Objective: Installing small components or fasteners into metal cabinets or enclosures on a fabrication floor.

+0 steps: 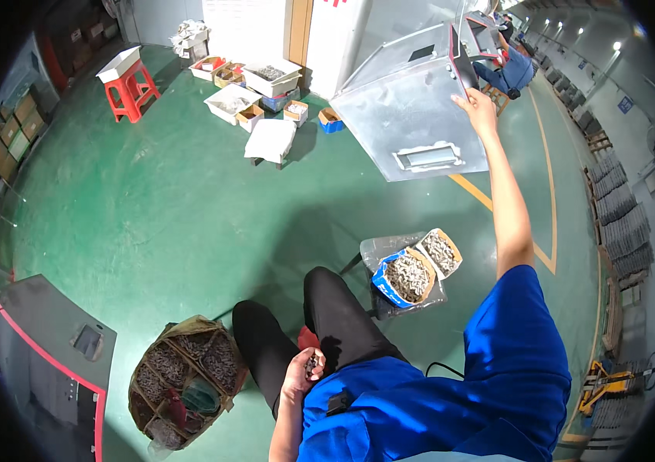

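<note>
My right arm reaches out to the upper right, where my right hand (pixel 478 112) is closed on the edge of a grey sheet-metal box (pixel 412 115). The box is tilted, and a rectangular slot shows in its nearest face. Over my lap, my left hand (pixel 303 373) is curled around small dark metal parts, too small to name. Something red (pixel 308 339) lies beside it at my thigh. A stool on my right carries a blue carton (pixel 395 281) and a smaller white carton (pixel 458 258), both filled with small metal fasteners.
By my left leg sits a divided bin (pixel 227 400) of dark small parts. A dark panel with red edges (pixel 50 339) stands at the lower left. Far off are a red stool (pixel 129 92), several part trays (pixel 231 104) and another person (pixel 512 69) seated behind the box.
</note>
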Demonstrator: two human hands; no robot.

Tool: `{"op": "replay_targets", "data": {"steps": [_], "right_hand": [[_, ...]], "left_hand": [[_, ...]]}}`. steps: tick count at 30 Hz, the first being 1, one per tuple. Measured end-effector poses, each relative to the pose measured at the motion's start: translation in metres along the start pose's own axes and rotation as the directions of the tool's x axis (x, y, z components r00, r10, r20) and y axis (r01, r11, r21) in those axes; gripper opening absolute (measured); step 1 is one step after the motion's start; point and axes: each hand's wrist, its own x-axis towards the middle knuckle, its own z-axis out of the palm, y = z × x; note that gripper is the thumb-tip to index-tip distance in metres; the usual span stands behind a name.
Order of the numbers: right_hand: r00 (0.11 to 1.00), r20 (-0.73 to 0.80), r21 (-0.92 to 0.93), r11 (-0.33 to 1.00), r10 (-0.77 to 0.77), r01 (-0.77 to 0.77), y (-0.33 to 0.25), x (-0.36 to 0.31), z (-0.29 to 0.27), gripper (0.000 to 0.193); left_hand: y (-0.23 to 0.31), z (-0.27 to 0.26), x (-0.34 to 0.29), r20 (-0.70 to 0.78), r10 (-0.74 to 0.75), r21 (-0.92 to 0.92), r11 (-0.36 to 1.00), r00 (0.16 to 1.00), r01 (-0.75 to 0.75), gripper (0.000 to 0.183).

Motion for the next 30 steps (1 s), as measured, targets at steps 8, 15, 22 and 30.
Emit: {"op": "replay_targets", "data": {"steps": [8, 15, 22, 30], "right_hand": [[0.999, 0.049, -0.007, 1.0, 0.019, -0.019, 0.007, -0.043, -0.04, 0.041], [1.0, 0.004, -0.032, 0.999, 0.021, -0.021, -0.005, -0.079, -0.042, 0.066], [0.975, 0.22, 0.269, 0.963, -0.028, -0.033, -0.041, -0.097, -0.056, 0.077], [0.946, 0.317, 0.846, 0.471, -0.069, -0.249, -0.042, -0.122, -0.07, 0.051]], "left_hand": [[0.006, 0.011, 0.001, 0.001, -0.042, 0.037, 0.998, 0.999, 0.042, 0.02], [0.004, 0.007, 0.004, 0.005, -0.031, 0.088, 0.996, 1.0, 0.03, 0.02], [-0.003, 0.001, 0.011, 0.002, -0.023, 0.075, 0.997, 1.0, 0.023, 0.029], [-0.004, 0.002, 0.008, 0.012, -0.001, 0.077, 0.997, 1.0, 0.0, 0.034]]}}
